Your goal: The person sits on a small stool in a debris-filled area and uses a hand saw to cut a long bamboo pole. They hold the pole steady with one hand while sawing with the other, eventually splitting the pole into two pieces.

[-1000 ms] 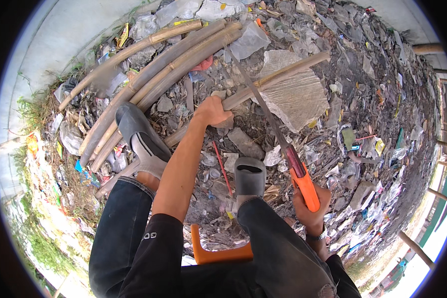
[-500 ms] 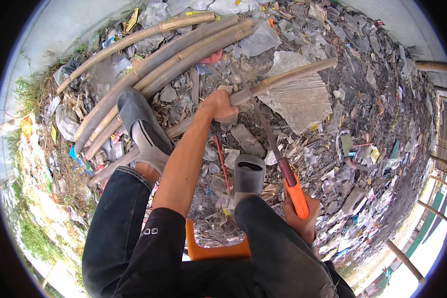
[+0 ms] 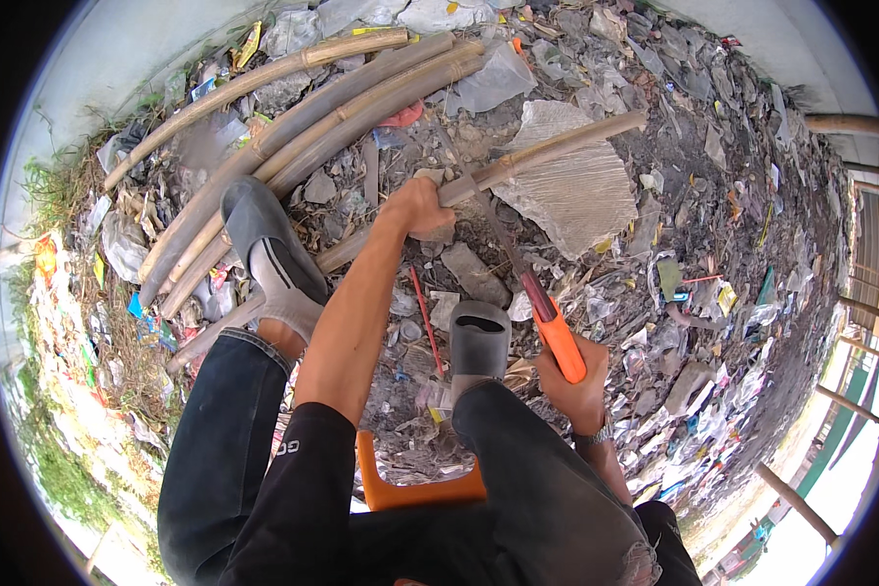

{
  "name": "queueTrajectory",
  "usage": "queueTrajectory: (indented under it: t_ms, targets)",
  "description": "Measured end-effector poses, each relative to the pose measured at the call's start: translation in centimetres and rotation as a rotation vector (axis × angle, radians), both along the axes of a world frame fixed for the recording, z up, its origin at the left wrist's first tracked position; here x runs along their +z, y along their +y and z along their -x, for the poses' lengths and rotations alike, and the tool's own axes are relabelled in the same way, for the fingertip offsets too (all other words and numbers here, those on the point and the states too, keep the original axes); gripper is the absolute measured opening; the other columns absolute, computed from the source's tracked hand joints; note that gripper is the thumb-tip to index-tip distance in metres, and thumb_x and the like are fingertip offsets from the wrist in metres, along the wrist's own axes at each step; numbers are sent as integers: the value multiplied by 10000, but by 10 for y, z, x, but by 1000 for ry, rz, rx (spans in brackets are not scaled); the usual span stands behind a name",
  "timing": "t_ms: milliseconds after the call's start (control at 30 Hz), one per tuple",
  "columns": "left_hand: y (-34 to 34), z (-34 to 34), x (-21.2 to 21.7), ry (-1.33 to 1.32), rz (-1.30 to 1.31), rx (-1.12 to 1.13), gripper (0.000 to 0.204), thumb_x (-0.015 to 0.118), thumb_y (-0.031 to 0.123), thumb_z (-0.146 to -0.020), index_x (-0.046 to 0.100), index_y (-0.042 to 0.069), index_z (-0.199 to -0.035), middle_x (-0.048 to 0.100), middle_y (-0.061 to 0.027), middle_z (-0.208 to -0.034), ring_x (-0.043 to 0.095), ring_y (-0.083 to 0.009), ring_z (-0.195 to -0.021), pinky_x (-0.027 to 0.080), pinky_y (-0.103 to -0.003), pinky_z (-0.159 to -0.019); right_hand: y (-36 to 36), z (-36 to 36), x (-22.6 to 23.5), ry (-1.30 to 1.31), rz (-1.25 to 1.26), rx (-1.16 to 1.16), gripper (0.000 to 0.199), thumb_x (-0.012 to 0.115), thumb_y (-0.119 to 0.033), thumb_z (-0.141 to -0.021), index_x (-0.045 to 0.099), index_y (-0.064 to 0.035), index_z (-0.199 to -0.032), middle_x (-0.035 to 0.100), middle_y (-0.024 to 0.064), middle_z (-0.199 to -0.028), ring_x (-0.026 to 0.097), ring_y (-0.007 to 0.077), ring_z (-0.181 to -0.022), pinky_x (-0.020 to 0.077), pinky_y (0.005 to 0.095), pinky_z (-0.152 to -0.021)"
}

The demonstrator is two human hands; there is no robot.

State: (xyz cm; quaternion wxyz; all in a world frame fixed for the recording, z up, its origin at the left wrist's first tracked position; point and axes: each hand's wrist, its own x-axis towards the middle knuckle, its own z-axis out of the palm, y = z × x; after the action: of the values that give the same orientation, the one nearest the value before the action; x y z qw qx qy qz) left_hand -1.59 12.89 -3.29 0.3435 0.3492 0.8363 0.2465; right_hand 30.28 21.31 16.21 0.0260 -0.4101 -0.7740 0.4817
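My left hand (image 3: 418,208) grips a long bamboo pole (image 3: 547,148) that lies slanted across the littered ground. My right hand (image 3: 578,391) holds the orange handle of a hand saw (image 3: 555,332), whose dark blade reaches up to the pole just right of my left hand. My left foot, in a grey shoe (image 3: 254,227), rests on the lower part of the pole. My right foot in a grey shoe (image 3: 479,342) stands on the ground below the pole. I sit on an orange stool (image 3: 410,485).
Several longer bamboo poles (image 3: 332,98) lie bundled at the upper left beside a pale wall (image 3: 117,78). Plastic scraps and stones (image 3: 713,254) cover the ground. A clear plastic sheet (image 3: 576,186) lies under the pole. Wooden posts (image 3: 830,400) stand at the right.
The saw handle and my right hand have shifted slightly up toward the pole. My left hand keeps its grip on the pole. The view has tilted a little.
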Motion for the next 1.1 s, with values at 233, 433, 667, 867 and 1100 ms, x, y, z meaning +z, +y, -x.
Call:
queueTrajectory:
  t_ms: [233, 433, 667, 867, 1100]
  targets:
    - [0, -6, 11, -19, 159, -3, 515, 742, 318, -760, 728, -1, -1164, 719, -277, -1148, 687, -389, -1133, 555, -445, -970, -19, -102, 28, -89, -13, 38, 86, 728, -50, -780, 713, 21, -826, 605, 44, -590, 549, 65, -529, 444, 282, -502]
    - [10, -4, 25, -37, 166, 2, 535, 754, 318, -767, 708, 68, -1237, 714, -262, -1188, 682, -383, -1148, 545, -456, -984, 4, -31, -12, -10, 37, -17, 79, 710, -45, -797, 684, 29, -810, 576, 39, -589, 502, 50, -535, 426, 274, -496]
    - [7, 16, 9, -15, 173, -21, 591, 768, 350, -773, 688, -44, -1207, 707, -302, -1158, 682, -418, -1123, 547, -466, -975, -21, -68, 7, -40, -72, 82, 69, 714, -18, -772, 697, 25, -823, 607, 47, -609, 572, 70, -561, 470, 273, -531]
    - [4, -2, -4, 38, 181, 0, 567, 769, 392, -768, 738, -56, -1115, 721, -289, -1135, 703, -396, -1104, 560, -462, -959, -11, -43, -18, 11, -45, 50, 109, 705, -18, -795, 621, 10, -730, 548, 16, -572, 496, 72, -506, 405, 275, -483]
    - [-2, -18, -2, -37, 207, -103, 485, 752, 350, -766, 751, -33, -1062, 720, -301, -1087, 696, -427, -1074, 554, -481, -953, -17, -27, -18, 44, -79, 80, 74, 698, -39, -797, 650, 4, -760, 590, 66, -598, 543, 90, -511, 461, 297, -510]
